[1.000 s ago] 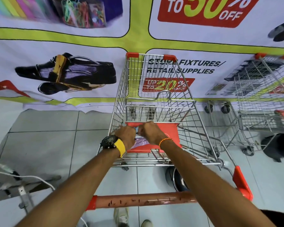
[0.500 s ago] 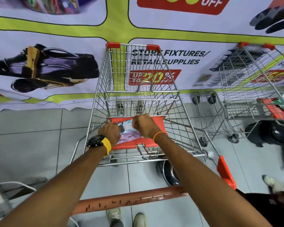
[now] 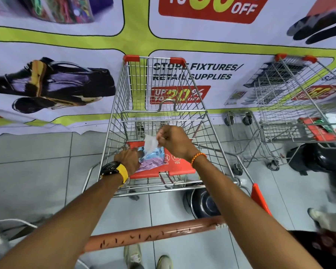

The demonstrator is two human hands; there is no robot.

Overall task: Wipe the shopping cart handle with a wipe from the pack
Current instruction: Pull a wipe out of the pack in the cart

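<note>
A blue and pink wipe pack (image 3: 153, 159) lies on the red child-seat flap (image 3: 175, 168) of the wire shopping cart (image 3: 124, 105). My left hand (image 3: 128, 159), with a yellow-strapped watch at the wrist, presses the pack's left end down. My right hand (image 3: 173, 141) is raised above the pack and pinches a white wipe (image 3: 150, 143) whose lower end still reaches the pack's opening. The reddish cart handle (image 3: 153, 234), marked with dark scratches, runs across below my forearms, close to my body.
A second wire cart (image 3: 291, 105) stands to the right against the printed banner wall (image 3: 66, 45). A dark round object (image 3: 204, 205) sits under the cart. White cables (image 3: 12, 222) lie at the left on the tiled floor. Another person's shoe (image 3: 316, 214) shows at the right.
My right hand has lifted away from the pack, drawing a white wipe up out of it. My left hand has stayed on the pack. The view has shifted slightly.
</note>
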